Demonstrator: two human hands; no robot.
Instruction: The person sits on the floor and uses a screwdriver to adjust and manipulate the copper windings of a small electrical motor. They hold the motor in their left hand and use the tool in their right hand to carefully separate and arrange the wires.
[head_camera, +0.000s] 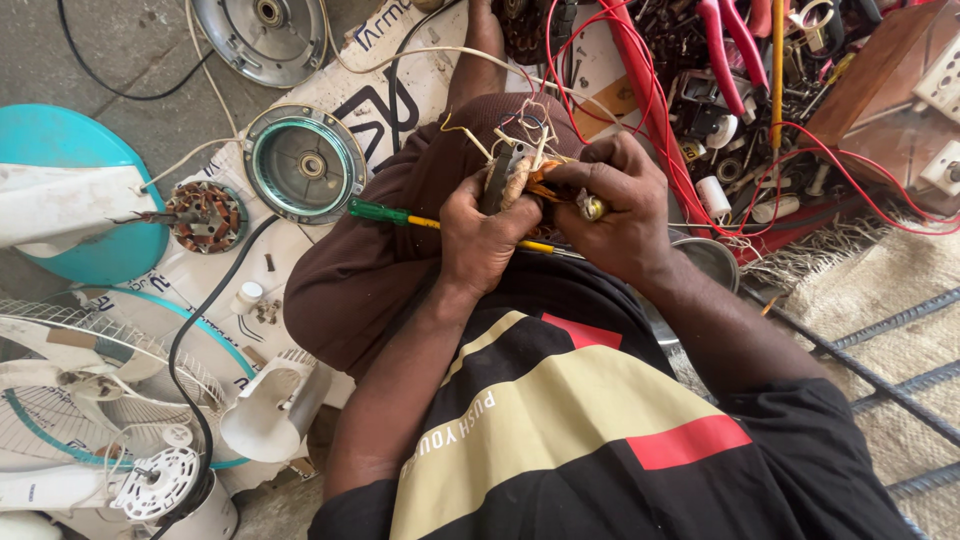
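My left hand (484, 232) grips a small fan motor stator (503, 178) with copper windings and loose white and yellow wires sticking up from it. My right hand (620, 205) closes on the same stator from the right, fingers pinching at its orange-wrapped coil. Both hands rest above my knee in brown trousers (370, 265). A screwdriver with a green and yellow handle (392, 214) lies across my lap, passing under the left hand.
A round motor housing (305, 163) and a second metal cover (262, 35) lie on cardboard at left. A wound rotor part (205, 215), teal fan base (75, 190), white fan grille (95, 390) sit lower left. Red wires and a tool pile (740, 90) fill the upper right.
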